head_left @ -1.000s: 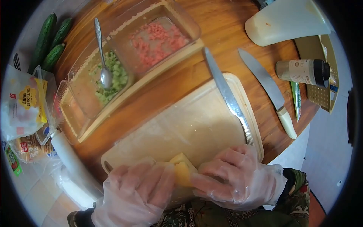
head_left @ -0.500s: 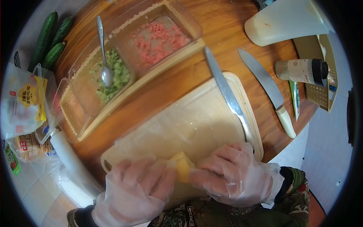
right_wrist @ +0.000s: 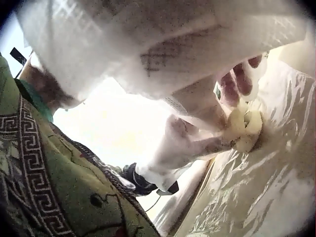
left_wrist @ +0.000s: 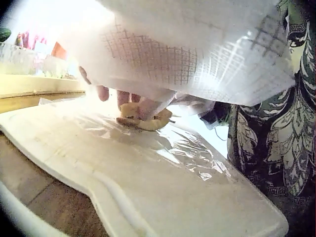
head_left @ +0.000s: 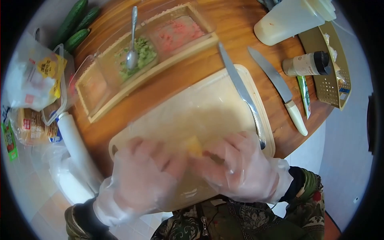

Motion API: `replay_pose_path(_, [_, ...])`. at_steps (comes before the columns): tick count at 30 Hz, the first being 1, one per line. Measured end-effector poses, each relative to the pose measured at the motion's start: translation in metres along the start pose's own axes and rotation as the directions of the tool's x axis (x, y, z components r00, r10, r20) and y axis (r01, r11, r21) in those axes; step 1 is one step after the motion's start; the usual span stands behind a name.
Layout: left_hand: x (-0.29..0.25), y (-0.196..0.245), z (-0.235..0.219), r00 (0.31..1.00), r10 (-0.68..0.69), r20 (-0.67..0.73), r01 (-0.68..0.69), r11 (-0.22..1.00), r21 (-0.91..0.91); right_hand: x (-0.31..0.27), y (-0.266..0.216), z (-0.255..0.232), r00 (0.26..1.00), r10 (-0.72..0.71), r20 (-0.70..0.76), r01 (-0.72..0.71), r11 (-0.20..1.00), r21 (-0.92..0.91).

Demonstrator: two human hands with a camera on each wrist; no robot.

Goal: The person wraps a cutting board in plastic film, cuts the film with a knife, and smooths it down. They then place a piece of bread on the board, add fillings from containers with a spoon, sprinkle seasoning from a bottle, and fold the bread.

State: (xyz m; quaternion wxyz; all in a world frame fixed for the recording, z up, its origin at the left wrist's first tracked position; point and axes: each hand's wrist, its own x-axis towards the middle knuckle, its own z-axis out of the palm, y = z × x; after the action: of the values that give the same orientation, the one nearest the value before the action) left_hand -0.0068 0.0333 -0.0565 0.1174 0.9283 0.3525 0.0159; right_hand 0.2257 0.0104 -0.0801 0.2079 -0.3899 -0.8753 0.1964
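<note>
A small folded yellow piece of food (head_left: pixel 194 145) lies between both gloved hands in the head view, low over a cutting board (head_left: pixel 176 116) covered with clear film. The left hand (head_left: pixel 146 176) pinches its left side; the right hand (head_left: pixel 236 168) pinches its right side. Motion blurs the fingertips in the head view. In the left wrist view the folded piece (left_wrist: pixel 148 121) rests on the film with fingers against it. The right wrist view shows the yellow piece (right_wrist: pixel 245 129) bent over, an opening between its two layers, fingertips of both hands touching it.
One knife (head_left: pixel 240 86) lies across the board's right part, another (head_left: pixel 274 76) on the table beside it. Behind stands a divided container (head_left: pixel 132 90) with diced green and pink food and a spoon (head_left: pixel 133 38). A jar (head_left: pixel 304 64), jug (head_left: pixel 288 24), cucumbers (head_left: pixel 72 20) and bread bag (head_left: pixel 34 126) surround it.
The head view has shifted, so the board, hands and container appear higher in it. Both hands still pinch the yellow piece, which now looks smaller and more covered by fingers.
</note>
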Motion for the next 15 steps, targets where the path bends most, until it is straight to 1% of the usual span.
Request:
replay_pose_path(2, [0.0, 0.0, -0.001, 1.0, -0.009, -0.006, 0.009, 1.0, 0.015, -0.001, 0.0, 0.004, 1.0, -0.015, -0.013, 0.015, 1.0, -0.024])
replay_pose_path(3, [0.0, 0.0, -0.001, 0.999, -0.014, 0.03, 0.013, 0.999, 0.04, -0.001, -0.001, 0.004, 0.999, -0.021, -0.032, 0.02, 0.999, -0.048])
replay_pose_path(4, [0.0, -0.001, -0.002, 0.998, -0.02, 0.067, 0.016, 0.998, 0.066, 0.0, -0.003, 0.001, 0.999, -0.033, -0.026, 0.031, 0.998, -0.052])
replay_pose_path(5, [0.0, -0.001, -0.006, 0.998, -0.031, 0.059, 0.027, 0.997, 0.067, 0.001, -0.005, -0.003, 1.0, -0.019, -0.001, 0.019, 0.998, -0.054])
replay_pose_path(7, [-0.002, 0.0, -0.016, 0.97, -0.186, 0.159, 0.183, 0.983, 0.036, 0.004, -0.008, -0.007, 1.0, -0.015, 0.026, 0.017, 0.998, -0.061])
replay_pose_path(8, [-0.004, 0.001, -0.019, 0.969, -0.196, 0.151, 0.193, 0.981, 0.037, 0.005, -0.008, -0.007, 0.999, -0.006, 0.034, 0.008, 0.998, -0.063])
replay_pose_path(10, [-0.012, -0.001, -0.023, 0.951, -0.291, 0.104, 0.293, 0.956, -0.001, 0.007, -0.008, -0.008, 0.999, -0.008, 0.046, 0.011, 0.998, -0.068])
replay_pose_path(12, [-0.017, -0.003, -0.028, 0.943, -0.313, 0.115, 0.313, 0.949, 0.019, 0.008, -0.005, -0.005, 1.0, -0.017, -0.006, 0.017, 0.999, -0.032])
replay_pose_path(13, [-0.02, -0.004, -0.028, 0.948, -0.309, 0.079, 0.313, 0.949, -0.033, 0.008, -0.003, -0.004, 1.0, -0.03, -0.001, 0.03, 0.999, -0.036])
replay_pose_path(14, [-0.022, -0.004, -0.028, 0.951, -0.306, 0.044, 0.309, 0.947, -0.086, 0.007, -0.002, -0.004, 1.0, -0.006, 0.005, 0.005, 1.0, 0.009])
replay_pose_path(15, [-0.023, -0.005, -0.027, 0.948, -0.317, 0.037, 0.319, 0.944, -0.09, 0.007, -0.002, -0.004, 1.0, 0.019, 0.014, -0.02, 0.998, 0.054])
